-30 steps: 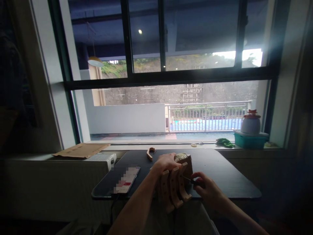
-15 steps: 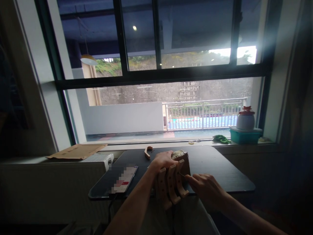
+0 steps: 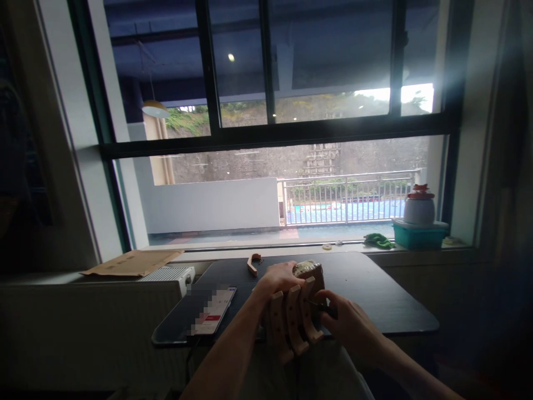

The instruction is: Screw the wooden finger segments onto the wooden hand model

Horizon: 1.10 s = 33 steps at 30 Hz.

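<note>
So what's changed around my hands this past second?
Your right hand has turned on the dark-handled tool: half a second ago it hid the handle, which now shows again. Nothing was visibly taken up or let go. Your left hand stays by the upper ends of the three curved wooden pieces; the phone and loose wooden piece haven't moved.

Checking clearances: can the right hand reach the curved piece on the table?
Probably not directly: the right hand holds a tool, and the left hand blocks the straight path to the curved piece.
</note>
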Available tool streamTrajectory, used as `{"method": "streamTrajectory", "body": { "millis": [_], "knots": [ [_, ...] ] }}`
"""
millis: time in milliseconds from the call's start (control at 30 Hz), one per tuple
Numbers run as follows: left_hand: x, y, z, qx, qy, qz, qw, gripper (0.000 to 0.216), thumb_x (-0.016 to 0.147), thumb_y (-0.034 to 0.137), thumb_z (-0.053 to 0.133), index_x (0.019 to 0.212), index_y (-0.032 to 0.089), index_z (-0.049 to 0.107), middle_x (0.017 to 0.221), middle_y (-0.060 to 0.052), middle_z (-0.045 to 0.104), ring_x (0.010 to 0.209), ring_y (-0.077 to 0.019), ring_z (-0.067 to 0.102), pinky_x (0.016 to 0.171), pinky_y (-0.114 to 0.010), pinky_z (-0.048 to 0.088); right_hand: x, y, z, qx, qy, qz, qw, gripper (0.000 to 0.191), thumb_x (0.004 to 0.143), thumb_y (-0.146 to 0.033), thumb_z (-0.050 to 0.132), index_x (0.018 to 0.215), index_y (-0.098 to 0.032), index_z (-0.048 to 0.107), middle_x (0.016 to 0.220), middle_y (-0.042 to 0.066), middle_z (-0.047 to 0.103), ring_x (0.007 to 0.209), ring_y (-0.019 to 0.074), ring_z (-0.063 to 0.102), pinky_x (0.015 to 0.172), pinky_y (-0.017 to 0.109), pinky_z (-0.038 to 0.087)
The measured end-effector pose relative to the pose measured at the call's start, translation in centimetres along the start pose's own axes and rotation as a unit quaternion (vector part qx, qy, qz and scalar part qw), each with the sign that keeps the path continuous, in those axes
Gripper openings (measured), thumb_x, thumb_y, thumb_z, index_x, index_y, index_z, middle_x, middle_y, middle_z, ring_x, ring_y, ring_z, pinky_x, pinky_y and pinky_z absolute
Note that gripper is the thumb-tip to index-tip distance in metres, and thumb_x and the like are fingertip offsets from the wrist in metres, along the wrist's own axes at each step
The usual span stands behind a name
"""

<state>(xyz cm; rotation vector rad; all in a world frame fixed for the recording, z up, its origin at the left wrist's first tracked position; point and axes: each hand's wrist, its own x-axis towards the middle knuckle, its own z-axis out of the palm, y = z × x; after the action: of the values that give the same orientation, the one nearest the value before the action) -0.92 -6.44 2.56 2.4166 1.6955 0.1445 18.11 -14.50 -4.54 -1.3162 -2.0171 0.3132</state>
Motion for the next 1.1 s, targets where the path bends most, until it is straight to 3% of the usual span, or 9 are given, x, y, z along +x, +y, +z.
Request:
{"method": "streamTrajectory", "body": {
  "millis": [100, 233, 333, 433, 533, 767, 867, 1000, 1100],
  "knots": [
    [0.0, 0.1, 0.0, -0.002, 0.002, -0.008, 1.000, 0.032, 0.090, 0.035, 0.053, 0.117, 0.017, 0.054, 0.114, -0.007, 0.058, 0.096, -0.0204, 0.060, 0.083, -0.041, 0.051, -0.5, -0.9, -1.3, -0.071, -0.032, -0.077, 0.994, 0.038, 0.077, -0.013, 0.050, 0.112, -0.024, 0.057, 0.090, 0.001, 0.069, 0.078, 0.0195, 0.065, 0.064, 0.028, 0.043],
    [-0.2, 0.3, -0.1, -0.003, 0.003, -0.006, 1.000, 0.033, 0.090, 0.036, 0.053, 0.117, 0.018, 0.054, 0.114, -0.007, 0.059, 0.097, -0.0208, 0.059, 0.085, -0.041, 0.050, -0.7, -1.0, -1.9, -0.227, -0.055, -0.220, 0.947, 0.031, 0.082, -0.005, 0.045, 0.102, -0.022, 0.062, 0.088, 0.004, 0.066, 0.076, 0.0204, 0.062, 0.061, 0.029, 0.041],
    [-0.3, 0.4, -0.2, -0.004, 0.000, -0.003, 1.000, 0.033, 0.091, 0.037, 0.053, 0.117, 0.018, 0.054, 0.115, -0.007, 0.059, 0.097, -0.0210, 0.059, 0.085, -0.041, 0.050, -0.5, 0.3, -1.4, -0.212, -0.052, -0.258, 0.941, 0.032, 0.081, -0.006, 0.048, 0.104, -0.022, 0.064, 0.081, 0.005, 0.066, 0.073, 0.0213, 0.060, 0.062, 0.031, 0.042],
    [-0.3, 0.4, -0.2, -0.003, -0.001, -0.001, 1.000, 0.034, 0.090, 0.036, 0.054, 0.118, 0.017, 0.053, 0.115, -0.007, 0.058, 0.098, -0.0216, 0.059, 0.084, -0.042, 0.050, -0.6, 1.8, 0.0, -0.019, -0.015, -0.182, 0.983, 0.028, 0.081, -0.013, 0.051, 0.100, -0.022, 0.069, 0.081, 0.006, 0.068, 0.074, 0.0206, 0.062, 0.067, 0.032, 0.045],
    [-0.2, 0.4, -0.2, 0.001, 0.001, 0.000, 1.000, 0.034, 0.090, 0.036, 0.054, 0.118, 0.017, 0.053, 0.116, -0.007, 0.058, 0.099, -0.0221, 0.059, 0.085, -0.043, 0.049, -0.9, 2.6, 1.9, 0.084, 0.042, -0.075, 0.993, 0.028, 0.086, -0.025, 0.048, 0.105, -0.019, 0.067, 0.093, 0.007, 0.071, 0.083, 0.0200, 0.065, 0.074, 0.030, 0.049],
    [-0.4, 0.7, -0.4, 0.005, -0.002, -0.010, 1.000, 0.035, 0.090, 0.037, 0.054, 0.119, 0.017, 0.053, 0.115, -0.007, 0.058, 0.099, -0.0219, 0.059, 0.085, -0.043, 0.049, -1.1, 1.2, 2.0, 0.110, 0.054, 0.015, 0.992, 0.028, 0.085, -0.029, 0.047, 0.105, -0.019, 0.064, 0.093, 0.004, 0.072, 0.090, 0.0222, 0.066, 0.074, 0.030, 0.050],
    [-0.5, 0.8, -0.6, 0.004, -0.006, -0.013, 1.000, 0.035, 0.089, 0.036, 0.055, 0.118, 0.017, 0.053, 0.113, -0.007, 0.059, 0.097, -0.0212, 0.060, 0.084, -0.042, 0.050, -1.3, 0.9, 0.3, -0.029, 0.011, -0.044, 0.999, 0.037, 0.080, -0.018, 0.050, 0.116, -0.021, 0.057, 0.093, 0.003, 0.070, 0.079, 0.0211, 0.066, 0.066, 0.030, 0.048],
    [-0.5, 0.7, -0.5, 0.001, -0.007, -0.008, 1.000, 0.034, 0.090, 0.036, 0.054, 0.117, 0.016, 0.054, 0.114, -0.007, 0.059, 0.097, -0.0213, 0.060, 0.084, -0.042, 0.050, -1.2, 1.4, -0.6, -0.229, 0.023, -0.214, 0.949, 0.036, 0.083, -0.006, 0.041, 0.111, -0.017, 0.060, 0.083, 0.006, 0.065, 0.070, 0.0193, 0.062, 0.056, 0.028, 0.042],
    [-0.5, 0.6, -0.4, -0.002, -0.002, -0.003, 1.000, 0.035, 0.089, 0.036, 0.055, 0.118, 0.016, 0.053, 0.116, -0.007, 0.057, 0.100, -0.0222, 0.059, 0.085, -0.043, 0.049, -1.0, 2.0, -0.1, -0.214, 0.017, -0.254, 0.943, 0.041, 0.081, -0.002, 0.041, 0.116, -0.013, 0.060, 0.080, 0.008, 0.065, 0.070, 0.0197, 0.060, 0.057, 0.028, 0.041]
  ]
}}
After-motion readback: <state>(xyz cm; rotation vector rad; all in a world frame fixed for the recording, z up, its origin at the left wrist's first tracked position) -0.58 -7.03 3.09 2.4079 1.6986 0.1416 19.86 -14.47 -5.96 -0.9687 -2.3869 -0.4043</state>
